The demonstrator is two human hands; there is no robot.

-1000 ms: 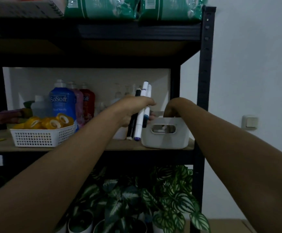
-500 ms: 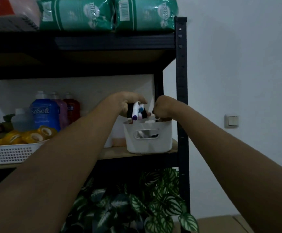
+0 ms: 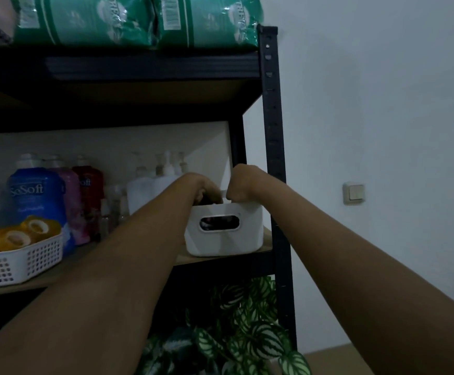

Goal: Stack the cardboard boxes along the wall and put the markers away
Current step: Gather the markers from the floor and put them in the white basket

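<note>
A small white bin (image 3: 224,239) with a handle slot stands at the right end of the wooden shelf (image 3: 266,238). My left hand (image 3: 200,189) reaches down into the bin's top, its fingers curled around the markers (image 3: 210,199), which show as a dark bundle under the fingers. More dark marker ends show through the slot. My right hand (image 3: 243,185) is closed over the bin's back right rim. Part of a cardboard box (image 3: 331,359) lies low at the bottom right, by the wall.
Beside the bin stand white pump bottles (image 3: 150,185) and coloured detergent bottles (image 3: 37,196). A white mesh basket (image 3: 17,262) of tape rolls sits at the left. The black rack post (image 3: 274,147) rises right of the bin. Leafy plants (image 3: 236,328) fill the level below; green packs (image 3: 139,20) lie on top.
My left hand has lowered the markers from upright beside the bin down into it; only a dark bit shows now. My right hand stays on the rim. The camera has moved closer.
</note>
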